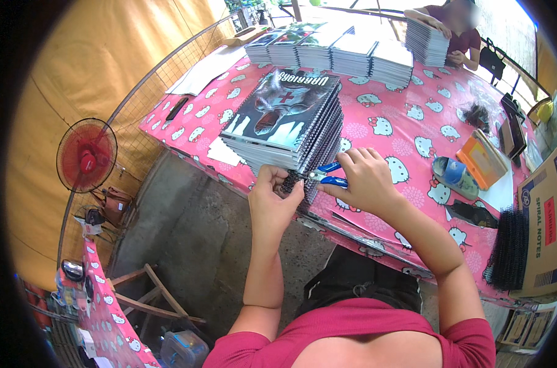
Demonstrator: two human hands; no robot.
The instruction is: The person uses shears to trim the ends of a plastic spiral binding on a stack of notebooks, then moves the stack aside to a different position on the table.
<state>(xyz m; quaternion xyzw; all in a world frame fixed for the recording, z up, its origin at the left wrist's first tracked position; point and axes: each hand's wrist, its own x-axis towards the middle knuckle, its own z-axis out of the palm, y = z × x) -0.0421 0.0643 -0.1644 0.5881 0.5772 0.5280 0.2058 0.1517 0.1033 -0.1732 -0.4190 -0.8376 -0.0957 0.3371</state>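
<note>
"Head view, centre of the frame: what stands there?"

"A tall stack of spiral-bound notebooks (278, 110), white-paged, the top one with a dark illustrated cover. It sits on a counter (382, 147) spread with a shiny pink cloth of white cartoon cats. The black coils run down the stack's right side."

"And the right hand (367, 178)?"

"Just right of centre, its fingers bent around a pair of small pliers with blue handles (335, 181). The two handles stand a little apart, and the metal tip points left, at the black coils by the stack's lower corner."

"What about the left hand (271, 199)?"

"Just below the stack, half curled. Thumb and fingertips are at the coils, with a gap between them, close to the pliers' tip. I cannot tell whether it pinches anything."

"What lies further out?"

"Along the top, a row of paler notebook stacks (315, 56). At upper right, a person in a dark red top (468, 40) rests a hand on another tall stack (427, 44). At right, an orange plastic case (479, 161), then a bundle of black coils (508, 248) beside a brown cardboard box (545, 239). At left, a round red fan (87, 159)."
</note>
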